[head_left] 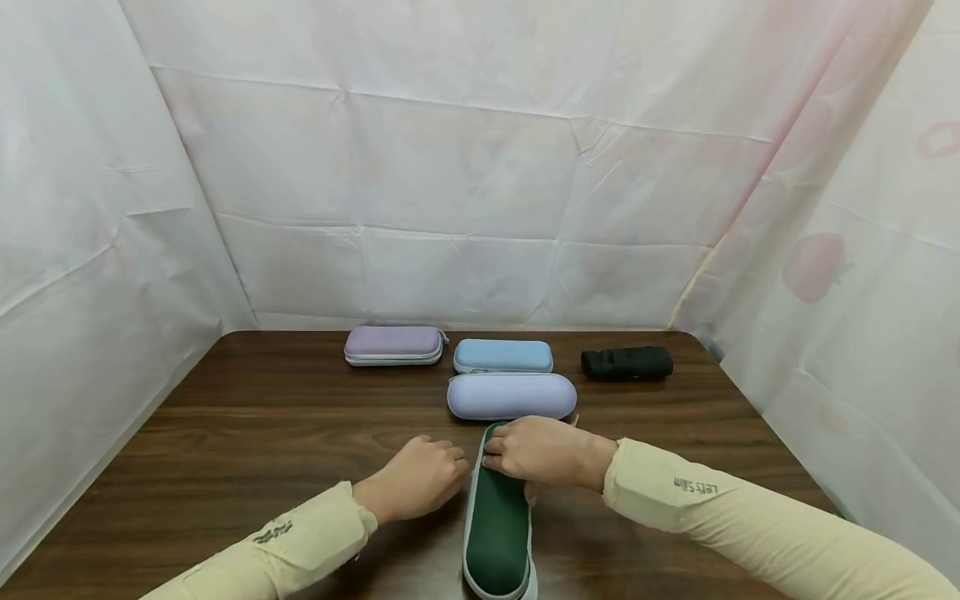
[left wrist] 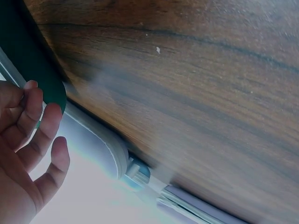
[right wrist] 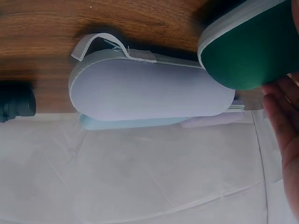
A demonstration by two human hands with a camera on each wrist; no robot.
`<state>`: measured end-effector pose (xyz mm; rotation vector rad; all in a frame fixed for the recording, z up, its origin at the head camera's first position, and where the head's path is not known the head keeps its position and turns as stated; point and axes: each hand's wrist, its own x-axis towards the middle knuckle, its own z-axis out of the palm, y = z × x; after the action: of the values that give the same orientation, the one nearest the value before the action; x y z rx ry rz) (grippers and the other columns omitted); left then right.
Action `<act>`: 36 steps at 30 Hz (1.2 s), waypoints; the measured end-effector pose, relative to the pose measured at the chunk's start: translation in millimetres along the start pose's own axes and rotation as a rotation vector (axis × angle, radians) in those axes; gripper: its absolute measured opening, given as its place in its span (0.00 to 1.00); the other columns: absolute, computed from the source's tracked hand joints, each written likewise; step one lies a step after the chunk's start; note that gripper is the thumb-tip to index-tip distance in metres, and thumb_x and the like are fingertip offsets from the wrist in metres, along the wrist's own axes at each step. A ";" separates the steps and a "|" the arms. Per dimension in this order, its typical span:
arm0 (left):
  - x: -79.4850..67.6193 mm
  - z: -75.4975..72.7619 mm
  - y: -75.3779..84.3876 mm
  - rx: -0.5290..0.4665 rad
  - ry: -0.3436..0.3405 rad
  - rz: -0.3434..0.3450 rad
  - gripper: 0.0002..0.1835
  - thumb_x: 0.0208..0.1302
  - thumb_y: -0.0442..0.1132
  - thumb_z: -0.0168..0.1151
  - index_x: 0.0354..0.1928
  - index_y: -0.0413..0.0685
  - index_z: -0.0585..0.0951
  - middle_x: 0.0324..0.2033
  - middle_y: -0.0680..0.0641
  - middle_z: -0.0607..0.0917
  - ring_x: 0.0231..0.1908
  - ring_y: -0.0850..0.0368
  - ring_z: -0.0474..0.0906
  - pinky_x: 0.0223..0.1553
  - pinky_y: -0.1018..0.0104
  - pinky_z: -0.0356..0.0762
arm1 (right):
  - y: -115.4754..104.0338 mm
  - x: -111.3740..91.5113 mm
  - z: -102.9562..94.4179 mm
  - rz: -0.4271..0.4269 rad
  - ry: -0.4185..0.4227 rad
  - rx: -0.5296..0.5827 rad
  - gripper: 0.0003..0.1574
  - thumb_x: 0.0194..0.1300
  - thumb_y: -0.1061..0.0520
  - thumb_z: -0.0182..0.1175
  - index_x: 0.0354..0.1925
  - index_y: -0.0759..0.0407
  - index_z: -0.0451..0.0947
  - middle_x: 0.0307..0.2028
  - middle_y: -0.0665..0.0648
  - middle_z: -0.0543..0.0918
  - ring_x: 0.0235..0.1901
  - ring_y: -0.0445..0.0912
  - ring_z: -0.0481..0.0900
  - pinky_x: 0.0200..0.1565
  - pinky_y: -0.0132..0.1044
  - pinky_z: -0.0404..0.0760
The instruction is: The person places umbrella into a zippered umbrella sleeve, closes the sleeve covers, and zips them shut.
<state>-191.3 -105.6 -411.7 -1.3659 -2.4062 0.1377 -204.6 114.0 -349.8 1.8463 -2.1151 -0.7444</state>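
A long green zip case [head_left: 498,533] with a pale zip edge lies lengthwise on the table in the head view. My right hand [head_left: 540,450] holds its far end, fingers across the top and thumb at the right side. In the right wrist view the fingers [right wrist: 279,112] lie against the rounded green end. My left hand [head_left: 422,479] is at the left side of the case, by the zip edge. Its fingers are bent in the left wrist view [left wrist: 35,126], thumb and forefinger close together; whether they pinch anything is hidden.
Just beyond the green case lies a lavender case [head_left: 512,396] with a pale strap [right wrist: 105,39]. Behind it is a light blue case [head_left: 502,356]. A purple case [head_left: 393,342] lies back left, a black rolled item [head_left: 627,363] back right. White sheets [head_left: 450,167] surround the wooden table [head_left: 225,433].
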 end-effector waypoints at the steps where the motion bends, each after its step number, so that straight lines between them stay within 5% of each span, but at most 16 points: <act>1: -0.4 0.3 0.4 -0.001 0.002 0.002 0.08 0.61 0.42 0.62 0.24 0.54 0.80 0.23 0.56 0.76 0.26 0.61 0.76 0.19 0.69 0.63 | -0.5 0.1 0.4 0.006 0.001 0.000 0.44 0.41 0.32 0.69 0.56 0.50 0.79 0.47 0.46 0.80 0.47 0.38 0.76 0.49 0.27 0.72; 14: -5.2 -1.8 2.7 -0.004 -0.024 0.006 0.09 0.63 0.42 0.61 0.23 0.55 0.80 0.23 0.57 0.78 0.27 0.62 0.77 0.20 0.68 0.66 | -1.6 -8.1 7.6 0.121 -0.067 0.073 0.37 0.46 0.23 0.60 0.41 0.49 0.82 0.31 0.46 0.78 0.31 0.40 0.76 0.37 0.31 0.72; 36: -18.1 -3.8 -5.3 0.015 0.008 0.005 0.07 0.60 0.41 0.63 0.24 0.55 0.81 0.23 0.57 0.78 0.27 0.62 0.78 0.19 0.69 0.65 | -8.1 -21.9 9.9 0.225 -0.033 0.180 0.36 0.52 0.25 0.59 0.37 0.54 0.83 0.27 0.48 0.76 0.27 0.41 0.74 0.29 0.31 0.73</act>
<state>-185.8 -124.0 -411.6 -1.3640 -2.3901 0.1508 -198.8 136.9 -359.1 1.6475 -2.4304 -0.5516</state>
